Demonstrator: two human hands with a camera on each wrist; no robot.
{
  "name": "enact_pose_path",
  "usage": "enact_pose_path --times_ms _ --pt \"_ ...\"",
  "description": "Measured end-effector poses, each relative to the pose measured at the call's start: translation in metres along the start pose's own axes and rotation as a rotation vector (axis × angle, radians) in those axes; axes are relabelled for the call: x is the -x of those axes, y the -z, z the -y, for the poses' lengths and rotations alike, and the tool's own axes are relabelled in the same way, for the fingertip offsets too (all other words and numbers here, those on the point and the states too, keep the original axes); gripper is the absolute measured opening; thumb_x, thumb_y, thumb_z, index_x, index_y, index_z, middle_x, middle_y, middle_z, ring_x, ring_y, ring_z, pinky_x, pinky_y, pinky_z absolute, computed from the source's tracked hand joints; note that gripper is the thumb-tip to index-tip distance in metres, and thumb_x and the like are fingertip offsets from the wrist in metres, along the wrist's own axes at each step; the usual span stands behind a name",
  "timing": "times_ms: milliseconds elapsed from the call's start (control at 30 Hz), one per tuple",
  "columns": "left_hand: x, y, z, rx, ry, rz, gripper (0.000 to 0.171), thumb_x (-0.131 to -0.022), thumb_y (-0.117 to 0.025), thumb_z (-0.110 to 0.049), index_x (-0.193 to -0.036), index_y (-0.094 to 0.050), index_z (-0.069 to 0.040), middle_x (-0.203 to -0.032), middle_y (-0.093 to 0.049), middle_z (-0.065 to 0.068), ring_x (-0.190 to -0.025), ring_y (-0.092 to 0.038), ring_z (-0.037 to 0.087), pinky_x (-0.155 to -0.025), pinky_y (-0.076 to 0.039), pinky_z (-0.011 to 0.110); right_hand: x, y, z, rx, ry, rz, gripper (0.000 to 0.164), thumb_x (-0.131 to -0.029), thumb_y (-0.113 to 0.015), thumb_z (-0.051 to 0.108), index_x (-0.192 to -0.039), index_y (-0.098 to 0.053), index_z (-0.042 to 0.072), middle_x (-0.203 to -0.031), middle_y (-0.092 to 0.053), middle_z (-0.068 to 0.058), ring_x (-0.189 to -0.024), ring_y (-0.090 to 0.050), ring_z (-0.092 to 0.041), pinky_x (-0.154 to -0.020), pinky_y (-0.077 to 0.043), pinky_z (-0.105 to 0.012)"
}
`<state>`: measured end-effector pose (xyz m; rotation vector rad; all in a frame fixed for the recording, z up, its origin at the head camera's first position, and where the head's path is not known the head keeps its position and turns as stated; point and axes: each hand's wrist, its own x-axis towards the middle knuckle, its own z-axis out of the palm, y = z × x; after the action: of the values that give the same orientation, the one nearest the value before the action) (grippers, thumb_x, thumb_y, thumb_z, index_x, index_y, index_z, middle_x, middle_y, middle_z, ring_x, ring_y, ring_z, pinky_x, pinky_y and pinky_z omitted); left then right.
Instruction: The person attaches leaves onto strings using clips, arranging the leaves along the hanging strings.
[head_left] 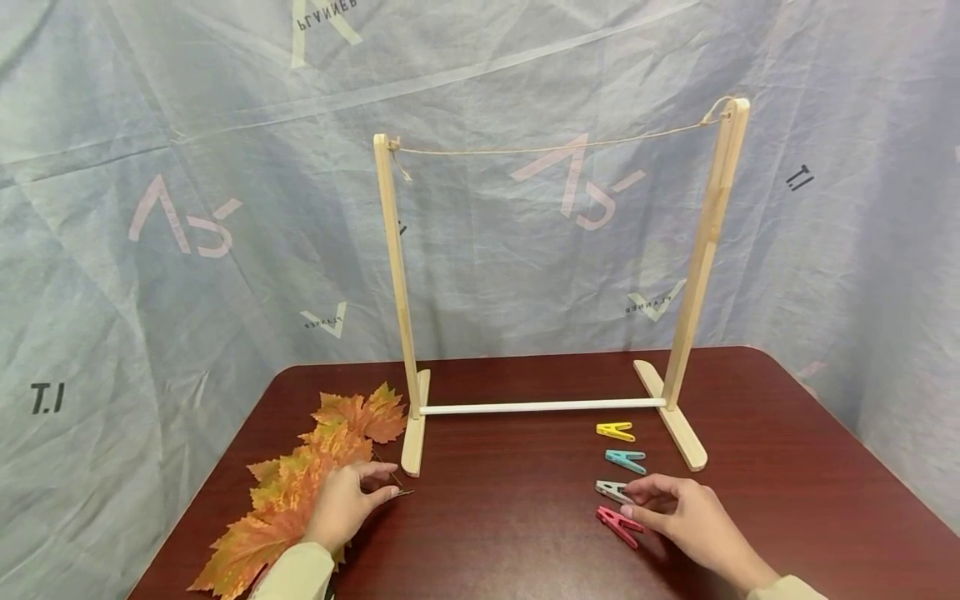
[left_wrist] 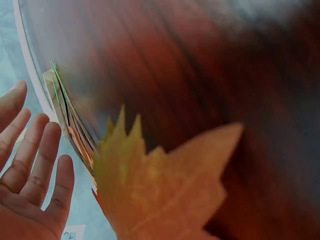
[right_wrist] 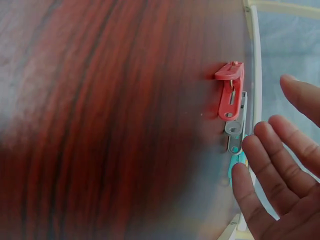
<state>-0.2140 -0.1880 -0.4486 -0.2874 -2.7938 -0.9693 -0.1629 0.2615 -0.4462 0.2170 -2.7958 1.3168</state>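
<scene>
My left hand [head_left: 347, 502] reaches past the autumn leaves [head_left: 258, 542] at the table's left, its fingers slightly bent and spread from the thumb. Thin leaf stems [head_left: 406, 492] show at its thumb tip. In the left wrist view, nothing lies between those fingers, and an orange leaf [left_wrist: 165, 195] fills the lower middle. At the right, my right hand [head_left: 693, 518] hovers with loosely bent fingers by the grey clothespin [head_left: 609, 489] and the red clothespin [head_left: 618, 525]. Its fingers grip nothing in the right wrist view. Farther back lie a teal clothespin [head_left: 626, 460] and a yellow clothespin [head_left: 616, 431].
A wooden frame [head_left: 699, 275] stands toward the back of the dark red table [head_left: 510, 517]. Twine [head_left: 525, 151] is strung between its two post tops, and a white rod [head_left: 540, 407] joins the feet. Grey printed cloth [head_left: 487, 275] hangs behind.
</scene>
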Motion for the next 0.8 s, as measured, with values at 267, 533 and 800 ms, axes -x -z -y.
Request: enact_pose_path --times_ms 267,533,800 --pt "-0.0007 0.0002 0.0007 -0.087 -0.008 0.045 0.02 -0.081 -0.086 -0.016 -0.1 -0.08 -0.015 -0.087 -0.073 -0.006 -0.074 -0.064 0.009 -0.066 -0.053 0.034 0.003 -0.001 -0.0039 0.093 0.026 0.041 0.023 -0.084 -0.084 0.03 -0.096 -0.075 0.012 -0.078 -0.067 0.008 -0.069 -0.062 -0.002 -0.064 -0.049 -0.024" --pt "0.0 -0.003 0.0031 -0.284 -0.053 0.037 0.014 -0.08 -0.087 -0.021 -0.092 -0.081 -0.018 -0.086 -0.072 -0.006 -0.072 -0.065 0.012 -0.062 -0.051 0.035 0.0041 -0.0037 -0.0044 0.116 -0.005 0.077 0.025 -0.082 -0.086 0.032 -0.089 -0.071 0.013 -0.074 -0.061 0.006 -0.063 -0.055 -0.003 -0.058 -0.044 -0.024" --pt "-0.0019 -0.0034 0.0045 -0.308 -0.037 0.055 0.009 -0.08 -0.087 -0.02 -0.084 -0.079 -0.021 -0.08 -0.072 -0.008 -0.07 -0.065 0.012 -0.062 -0.051 0.037 0.0064 -0.0064 -0.0054 0.127 -0.017 0.113 0.034 -0.078 -0.088 0.04 -0.088 -0.068 0.015 -0.069 -0.059 0.007 -0.054 -0.052 -0.005 -0.051 -0.041 -0.024"
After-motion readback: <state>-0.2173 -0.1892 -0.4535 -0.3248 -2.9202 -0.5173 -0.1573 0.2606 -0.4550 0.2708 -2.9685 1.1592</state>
